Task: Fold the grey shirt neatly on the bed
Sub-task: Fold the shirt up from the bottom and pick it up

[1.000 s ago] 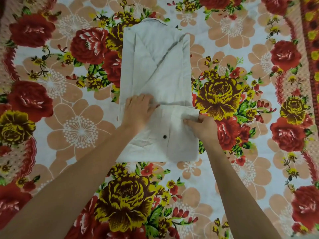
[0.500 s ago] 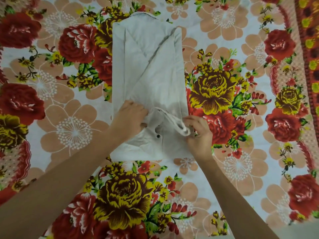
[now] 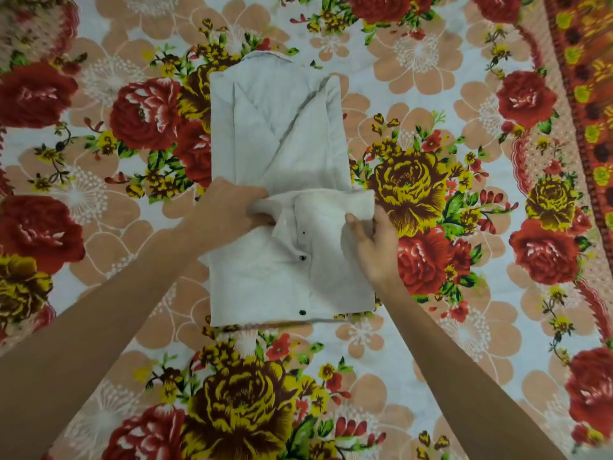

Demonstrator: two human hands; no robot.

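Pale grey cotton button-up shirt [image 3: 278, 144] lies mid floral-sheeted bed [image 3: 431, 343], hem end doubled over. Left hand [image 3: 229, 210] and right hand [image 3: 374, 247]: each grip pinching the fold edge. Risk: uneven pull skews the fold and drags the tucked sides loose

The grey shirt [image 3: 282, 144] lies centre frame on the floral bed [image 3: 431, 78] as a pale, narrow rectangle. Sleeves are folded inward and the collar points to the upper edge. The lower part is doubled upward, dark buttons showing, its edge raised and rumpled.
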